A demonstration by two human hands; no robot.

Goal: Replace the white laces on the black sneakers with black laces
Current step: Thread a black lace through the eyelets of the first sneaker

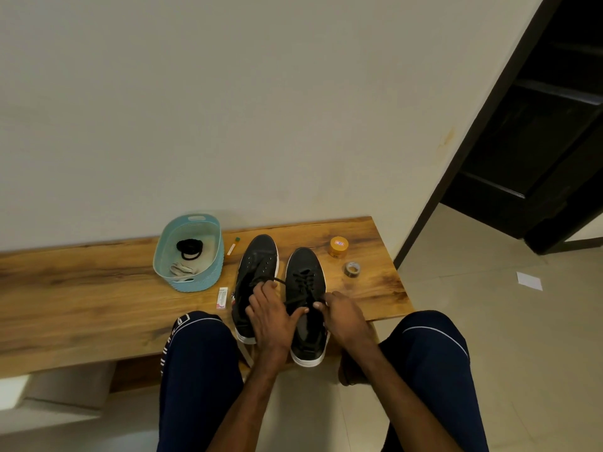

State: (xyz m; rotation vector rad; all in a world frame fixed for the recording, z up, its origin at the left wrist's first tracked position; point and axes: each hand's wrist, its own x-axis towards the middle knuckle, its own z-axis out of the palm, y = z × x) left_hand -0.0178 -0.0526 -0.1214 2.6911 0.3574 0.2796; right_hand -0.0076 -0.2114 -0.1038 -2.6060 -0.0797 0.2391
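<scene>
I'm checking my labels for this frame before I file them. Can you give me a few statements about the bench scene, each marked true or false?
1. The right sneaker carries a black lace. True.
2. The blue basket is empty. False: it holds a coiled black lace and white laces.
3. The orange jar stands left of the basket. False: it stands to the right of the sneakers, near a tape roll.
4. The left hand and the right hand are both at the sneakers, each holding part of the black lace. True.
</scene>
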